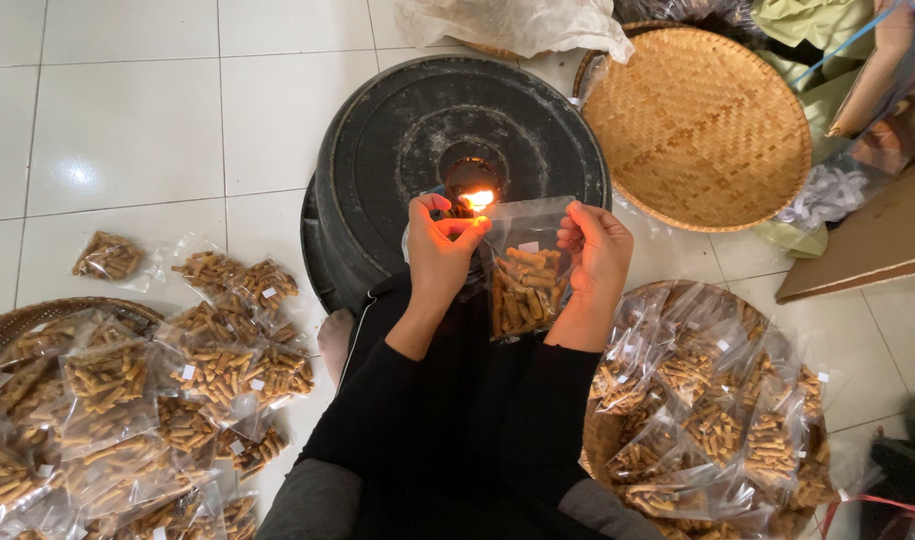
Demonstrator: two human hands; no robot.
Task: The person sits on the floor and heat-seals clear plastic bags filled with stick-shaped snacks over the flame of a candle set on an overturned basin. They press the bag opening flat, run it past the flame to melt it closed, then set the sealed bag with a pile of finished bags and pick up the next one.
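Note:
A clear plastic bag point(524, 280) filled with brown stick snacks hangs between my two hands. My left hand point(440, 250) pinches the bag's top left corner, close to a small flame point(477, 198). My right hand point(597, 248) grips the top right edge. The flame burns in the middle of an upturned black round tub point(397, 120) right in front of my knees. The bag's top edge sits just beside the flame.
Several sealed snack bags point(217, 360) lie heaped on the white tile floor at left, partly on a woven tray point(37, 315). More bags fill a basket point(717, 410) at right. An empty round woven tray point(697, 125) leans at the back right, beside cardboard point(867, 250).

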